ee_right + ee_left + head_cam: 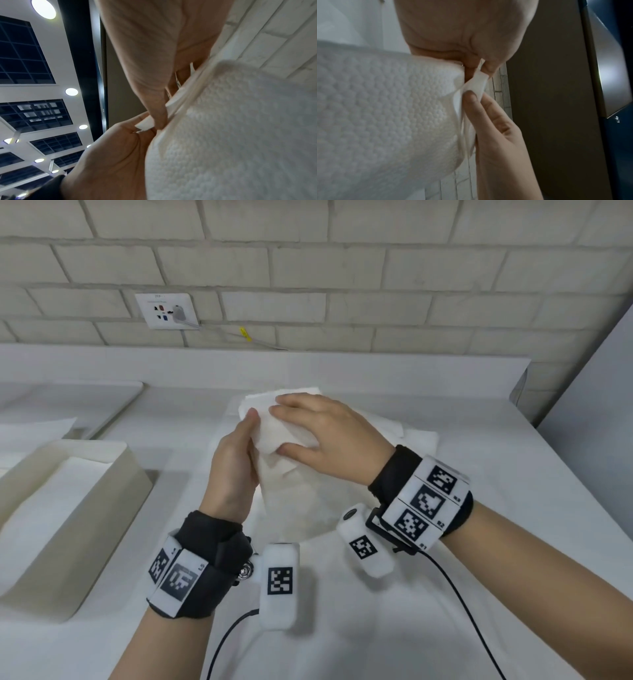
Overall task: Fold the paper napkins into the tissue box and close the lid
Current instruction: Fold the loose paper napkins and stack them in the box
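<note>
Both hands are folding a napkin above the table.

Head view: at frame centre the left hand (236, 460) and right hand (325, 436) are pinching the napkin (274, 429); the open tissue box (68, 508) is waiting lower left. Wrist views: fingers (477, 102) are nipping layered edges. Next, I judge, creasing it flat and carrying it into the box.

Both hands, left (233, 467) and right (329, 436), grip one napkin (287, 433) above the counter (445, 594). Open box (68, 508) left. Socket (166, 310) on the wall.
</note>
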`<state>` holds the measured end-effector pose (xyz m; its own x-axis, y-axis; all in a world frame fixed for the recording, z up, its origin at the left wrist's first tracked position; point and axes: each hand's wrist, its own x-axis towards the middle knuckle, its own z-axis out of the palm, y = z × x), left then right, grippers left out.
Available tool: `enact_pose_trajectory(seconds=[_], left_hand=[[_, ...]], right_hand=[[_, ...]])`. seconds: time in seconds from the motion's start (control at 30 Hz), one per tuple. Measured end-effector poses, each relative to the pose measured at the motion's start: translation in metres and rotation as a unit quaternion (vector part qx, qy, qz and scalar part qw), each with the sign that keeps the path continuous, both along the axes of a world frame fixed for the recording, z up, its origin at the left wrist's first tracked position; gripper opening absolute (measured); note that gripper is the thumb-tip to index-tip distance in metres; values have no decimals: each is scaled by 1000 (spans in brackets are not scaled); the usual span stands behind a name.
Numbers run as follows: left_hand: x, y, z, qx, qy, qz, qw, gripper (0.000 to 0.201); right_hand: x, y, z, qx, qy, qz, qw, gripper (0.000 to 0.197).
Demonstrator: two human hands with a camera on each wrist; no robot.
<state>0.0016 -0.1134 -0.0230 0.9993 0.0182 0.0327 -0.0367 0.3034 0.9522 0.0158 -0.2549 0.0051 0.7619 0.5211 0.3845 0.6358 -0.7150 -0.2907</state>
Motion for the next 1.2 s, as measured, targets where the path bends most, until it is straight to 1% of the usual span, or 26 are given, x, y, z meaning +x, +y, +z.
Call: enact_pose_trajectory(seconds=[0.1, 0.17, 0.2, 0.23, 0.3, 0.4, 0.47, 0.5, 0.53, 0.6, 0.67, 0.73, 0.77, 0.8, 0.87, 0.97, 1.03, 1.1, 1.17, 1.2], left_hand=[[0, 4, 2, -28, 6, 4, 1000, 44], [0, 6, 1, -23, 15, 20, 999, 51], [0, 5, 1, -7, 13, 25, 1000, 52], [-1, 5, 1, 15, 5, 26, 1000, 49], [-4, 3, 0, 54, -16, 19, 998, 36], [-6, 2, -1, 81, -37, 4, 996, 21], [-6, 2, -4, 104, -49, 9, 993, 17], [-6, 3, -6, 118, -53, 13, 992, 16], [-5, 5, -9, 135, -55, 18, 989, 15], [-2, 9, -16, 170, -53, 32, 984, 14], [-1, 13, -21, 192, -40, 41, 980, 15], [0, 15, -24, 197, -25, 28, 980, 13], [-1, 15, -25, 194, -19, 16, 981, 12], [-1, 15, -25, 198, -18, 6, 980, 12], [0, 17, -25, 229, -21, -2, 973, 12], [3, 23, -24, 263, -25, -5, 964, 19], [5, 29, -21, 246, -32, 8, 969, 24], [3, 32, -15, 214, -64, 15, 975, 32], [-2, 29, -8, 186, -101, 12, 977, 33], [-5, 26, -6, 169, -112, 7, 979, 36]], right_hand=[[3, 1, -2, -9, -2, 32, 999, 49], [5, 2, -4, 5, 11, 43, 999, 46], [7, 2, -3, 15, 26, 43, 999, 44], [7, 3, -2, 24, 39, 41, 998, 42], [7, 3, 1, 47, 67, 36, 996, 39], [6, 1, 4, 85, 94, 15, 992, 34], [5, -2, 10, 106, 93, 4, 990, 22], [6, -4, 16, 122, 84, -5, 989, 18], [8, -7, 20, 145, 68, -19, 987, 20], [16, -16, 29, 218, 36, -54, 974, 19], [22, -24, 37, 302, 27, -77, 950, 19], [22, -30, 43, 371, 62, -61, 925, 10], [21, -31, 45, 390, 80, -46, 916, 11], [20, -33, 46, 394, 88, -30, 914, 14], [18, -35, 51, 383, 85, -6, 920, 18], [14, -38, 60, 365, 101, 19, 925, 15], [9, -42, 65, 346, 127, 47, 929, 12], [4, -44, 68, 310, 156, 71, 935, 9], [4, -42, 67, 295, 171, 77, 937, 9], [5, -40, 65, 294, 170, 73, 938, 10]])
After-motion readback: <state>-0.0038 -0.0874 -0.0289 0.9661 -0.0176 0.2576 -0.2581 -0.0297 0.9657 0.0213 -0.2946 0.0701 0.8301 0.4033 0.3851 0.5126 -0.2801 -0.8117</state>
